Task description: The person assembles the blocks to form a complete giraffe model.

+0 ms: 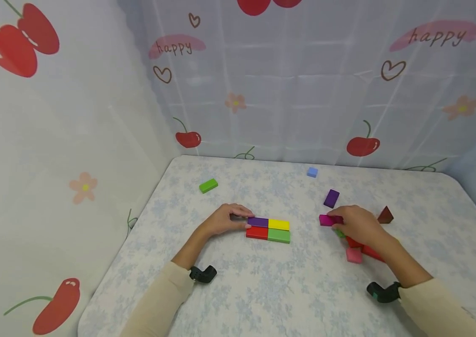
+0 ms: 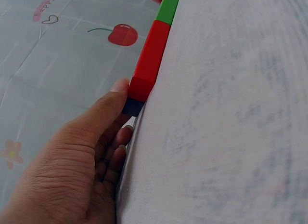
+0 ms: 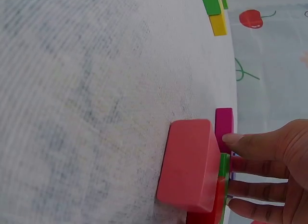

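Observation:
Four flat blocks lie together as a two-by-two rectangle: purple [image 1: 258, 222], yellow [image 1: 279, 225], red [image 1: 256, 232] and green [image 1: 279, 236]. My left hand [image 1: 226, 220] is at their left end, thumb and index finger pinching the purple block's end. In the left wrist view the thumb tip sits beside the end of the red block [image 2: 147, 60]. Over to the right, my right hand [image 1: 358, 224] grips a magenta block [image 1: 325, 220] between thumb and fingers. Under that hand are a green piece [image 1: 340, 233], red blocks [image 1: 353, 242] and a pink block [image 1: 353, 255], partly hidden.
Beyond the right hand lie a dark purple block [image 1: 331, 198] and a small blue block [image 1: 312, 172]. A brown triangular block [image 1: 385, 215] is right of it. One light green block [image 1: 208, 186] lies at the back left. Patterned curtains [image 1: 305, 93] border the table [image 1: 221, 290].

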A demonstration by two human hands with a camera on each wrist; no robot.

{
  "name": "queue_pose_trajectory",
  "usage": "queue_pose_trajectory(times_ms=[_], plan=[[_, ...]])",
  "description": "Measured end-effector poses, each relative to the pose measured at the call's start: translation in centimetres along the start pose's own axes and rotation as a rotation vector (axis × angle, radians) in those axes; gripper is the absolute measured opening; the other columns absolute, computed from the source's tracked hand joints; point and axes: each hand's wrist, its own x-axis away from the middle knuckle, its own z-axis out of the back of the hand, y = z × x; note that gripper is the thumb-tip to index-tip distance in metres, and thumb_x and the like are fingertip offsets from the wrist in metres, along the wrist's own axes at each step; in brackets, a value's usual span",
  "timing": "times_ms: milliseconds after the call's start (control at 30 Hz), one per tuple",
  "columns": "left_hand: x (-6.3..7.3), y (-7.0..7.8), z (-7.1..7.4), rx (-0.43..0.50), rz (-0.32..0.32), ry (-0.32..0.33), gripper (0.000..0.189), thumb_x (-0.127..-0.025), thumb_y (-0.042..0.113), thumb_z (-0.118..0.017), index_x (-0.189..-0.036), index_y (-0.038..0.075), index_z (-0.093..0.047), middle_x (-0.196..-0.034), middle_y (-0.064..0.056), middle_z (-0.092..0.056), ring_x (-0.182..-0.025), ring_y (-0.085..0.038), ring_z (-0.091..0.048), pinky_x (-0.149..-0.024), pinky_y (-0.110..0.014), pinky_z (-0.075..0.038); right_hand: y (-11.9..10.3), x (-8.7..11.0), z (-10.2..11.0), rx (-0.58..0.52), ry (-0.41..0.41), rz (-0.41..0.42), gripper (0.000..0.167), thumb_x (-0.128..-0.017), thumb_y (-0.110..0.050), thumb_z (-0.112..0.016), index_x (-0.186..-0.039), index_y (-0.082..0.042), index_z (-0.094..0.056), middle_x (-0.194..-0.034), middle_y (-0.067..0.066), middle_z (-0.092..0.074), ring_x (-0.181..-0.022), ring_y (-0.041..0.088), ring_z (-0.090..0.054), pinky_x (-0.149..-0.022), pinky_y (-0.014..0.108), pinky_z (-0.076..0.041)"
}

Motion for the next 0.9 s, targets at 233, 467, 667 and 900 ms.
queue_pose_trajectory(times_ms=[233, 467, 667, 900], plan=[[-0.1, -0.2, 0.0, -0.005, -0.023, 0.000, 0.036, -0.087, 0.023, -0.083, -0.121, 0.020, -0.077, -0.122, 0.007, -0.071, -0.119, -0.012, -0.060, -0.103, -0.034, -0.049, -0.8, -0.8, -0.1, 0.011, -0.012, 0.006, 0.040, -0.082, -0.008, -0.084, -0.120, -0.001, -0.073, -0.106, 0.017, -0.074, -0.097, 0.035, -0.069, -0.081, 0.051, -0.058], [-0.3, -0.2, 0.1, -0.009, -0.028, -0.010, 0.035, -0.087, 0.022, -0.083, -0.121, 0.018, -0.077, -0.123, 0.004, -0.071, -0.120, -0.014, -0.060, -0.104, -0.037, -0.048, -2.4, -0.4, -0.1, 0.033, 0.034, 0.027, 0.044, -0.082, -0.016, -0.086, -0.123, -0.005, -0.073, -0.090, 0.003, -0.072, -0.078, 0.018, -0.064, -0.065, 0.037, -0.057], [-0.2, -0.1, -0.1, -0.014, -0.015, 0.009, 0.036, -0.086, 0.015, -0.083, -0.121, 0.014, -0.077, -0.123, 0.000, -0.071, -0.120, -0.018, -0.060, -0.104, -0.040, -0.048, -5.5, 0.4, 0.4, 0.046, 0.057, 0.055, 0.045, -0.082, -0.019, -0.086, -0.124, -0.010, -0.074, -0.089, 0.001, -0.073, -0.075, 0.016, -0.063, -0.061, 0.031, -0.055], [0.5, 2.4, 0.1, -0.018, -0.024, 0.016, 0.035, -0.087, 0.006, -0.080, -0.121, 0.002, -0.074, -0.124, -0.011, -0.070, -0.120, -0.024, -0.061, -0.105, -0.042, -0.048, -9.4, 1.8, 0.2, 0.060, 0.064, 0.123, 0.045, -0.080, -0.022, -0.088, -0.122, -0.013, -0.075, -0.099, 0.003, -0.076, -0.078, 0.015, -0.067, -0.063, 0.029, -0.056]])
